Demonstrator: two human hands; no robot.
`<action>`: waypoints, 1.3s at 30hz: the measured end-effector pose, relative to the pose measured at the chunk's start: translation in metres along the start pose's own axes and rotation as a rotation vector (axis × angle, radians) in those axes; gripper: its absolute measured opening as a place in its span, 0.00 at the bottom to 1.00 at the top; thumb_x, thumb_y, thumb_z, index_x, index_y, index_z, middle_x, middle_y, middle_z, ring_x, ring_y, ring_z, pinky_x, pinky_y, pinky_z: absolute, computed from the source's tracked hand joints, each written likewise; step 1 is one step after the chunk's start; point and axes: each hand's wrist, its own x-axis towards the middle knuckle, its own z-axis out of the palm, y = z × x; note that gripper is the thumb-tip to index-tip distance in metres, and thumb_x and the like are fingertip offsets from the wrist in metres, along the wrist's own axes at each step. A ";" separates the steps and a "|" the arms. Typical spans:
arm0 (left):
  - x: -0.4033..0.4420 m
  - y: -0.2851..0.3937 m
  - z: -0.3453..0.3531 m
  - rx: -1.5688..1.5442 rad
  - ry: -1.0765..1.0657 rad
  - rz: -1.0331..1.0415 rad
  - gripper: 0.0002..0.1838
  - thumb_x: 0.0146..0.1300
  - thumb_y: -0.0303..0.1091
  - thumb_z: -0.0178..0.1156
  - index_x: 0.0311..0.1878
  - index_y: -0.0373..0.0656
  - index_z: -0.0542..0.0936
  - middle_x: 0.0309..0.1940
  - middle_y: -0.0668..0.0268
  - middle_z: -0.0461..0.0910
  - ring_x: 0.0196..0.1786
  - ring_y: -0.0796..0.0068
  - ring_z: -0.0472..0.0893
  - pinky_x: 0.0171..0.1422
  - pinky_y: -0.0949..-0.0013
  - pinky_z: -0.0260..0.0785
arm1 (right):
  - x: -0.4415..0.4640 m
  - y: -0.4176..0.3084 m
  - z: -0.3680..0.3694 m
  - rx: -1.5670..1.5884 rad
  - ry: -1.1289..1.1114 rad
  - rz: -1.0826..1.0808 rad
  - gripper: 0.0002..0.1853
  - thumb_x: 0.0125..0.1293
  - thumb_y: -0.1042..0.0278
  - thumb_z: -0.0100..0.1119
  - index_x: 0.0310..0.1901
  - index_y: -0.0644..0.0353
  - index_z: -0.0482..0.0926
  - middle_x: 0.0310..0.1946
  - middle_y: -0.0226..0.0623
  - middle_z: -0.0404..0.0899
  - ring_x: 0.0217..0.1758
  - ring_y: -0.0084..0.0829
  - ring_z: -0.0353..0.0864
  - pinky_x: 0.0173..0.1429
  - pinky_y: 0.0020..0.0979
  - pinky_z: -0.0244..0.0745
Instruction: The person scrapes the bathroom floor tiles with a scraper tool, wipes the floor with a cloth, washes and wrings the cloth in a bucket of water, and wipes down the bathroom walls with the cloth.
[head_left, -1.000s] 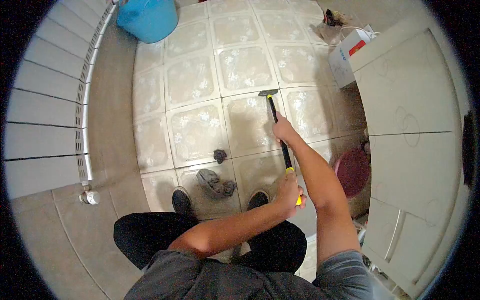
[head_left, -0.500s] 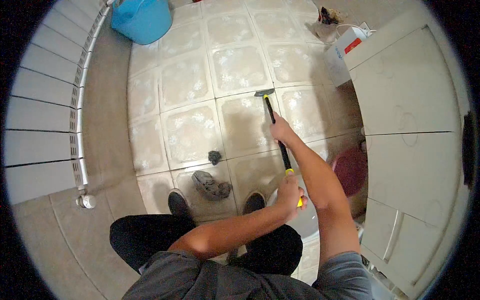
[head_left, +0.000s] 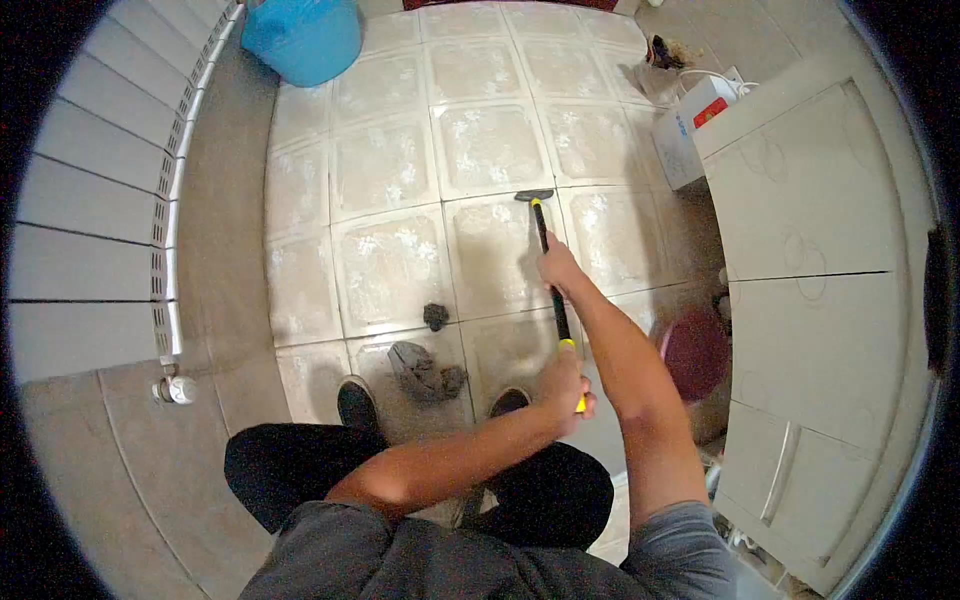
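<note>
A long-handled brush [head_left: 558, 311] with a black shaft, yellow bands and a narrow dark head slants over the tiled floor [head_left: 385, 265]. Its head rests across a grout line between tiles; the bristles are too small to make out. My right hand [head_left: 562, 268] is closed round the middle of the shaft. Lower down, my left hand [head_left: 564, 388] grips the yellow-tipped end, fingers wrapped. Left of the brush, in front of my shoes, lie a crumpled grey cloth [head_left: 425, 372] and a small dark wad [head_left: 436, 317].
A blue tub [head_left: 303, 42] stands at the far left, beside a white radiator [head_left: 95, 255]. On the right are a white cabinet [head_left: 800, 345], a dark red basin [head_left: 697, 352] and a white box with a red label [head_left: 690, 140]. My shoes [head_left: 357, 402] are close to the cloth.
The view has shifted slightly. My left hand and the lower end of the brush have swung left, so the shaft stands more upright in view. The head stays near the same grout line.
</note>
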 end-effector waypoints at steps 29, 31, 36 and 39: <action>-0.087 0.067 -0.133 -0.015 0.013 0.084 0.20 0.76 0.56 0.41 0.40 0.48 0.64 0.18 0.68 0.64 0.13 0.71 0.65 0.13 0.65 0.55 | -0.034 -0.144 0.109 0.093 -0.182 0.096 0.35 0.60 0.70 0.56 0.66 0.73 0.54 0.46 0.68 0.79 0.46 0.61 0.83 0.51 0.49 0.79; -0.107 0.075 -0.131 0.020 0.056 0.012 0.20 0.77 0.55 0.40 0.40 0.48 0.64 0.18 0.68 0.64 0.13 0.71 0.64 0.14 0.64 0.54 | -0.011 -0.121 0.141 0.016 -0.032 0.034 0.31 0.60 0.69 0.57 0.62 0.71 0.58 0.45 0.67 0.79 0.47 0.60 0.83 0.52 0.49 0.79; -0.104 0.068 -0.135 0.039 0.020 0.038 0.19 0.77 0.55 0.39 0.42 0.48 0.64 0.19 0.67 0.64 0.15 0.71 0.65 0.16 0.66 0.56 | -0.012 -0.120 0.135 0.064 -0.089 0.015 0.32 0.62 0.65 0.56 0.63 0.73 0.59 0.46 0.66 0.80 0.52 0.60 0.81 0.58 0.48 0.76; -0.100 0.061 -0.139 0.014 0.035 0.012 0.19 0.77 0.56 0.38 0.44 0.49 0.64 0.20 0.67 0.65 0.15 0.71 0.65 0.16 0.66 0.56 | -0.011 -0.118 0.139 -0.039 -0.063 0.008 0.29 0.62 0.66 0.55 0.61 0.73 0.60 0.44 0.67 0.80 0.50 0.61 0.82 0.55 0.50 0.77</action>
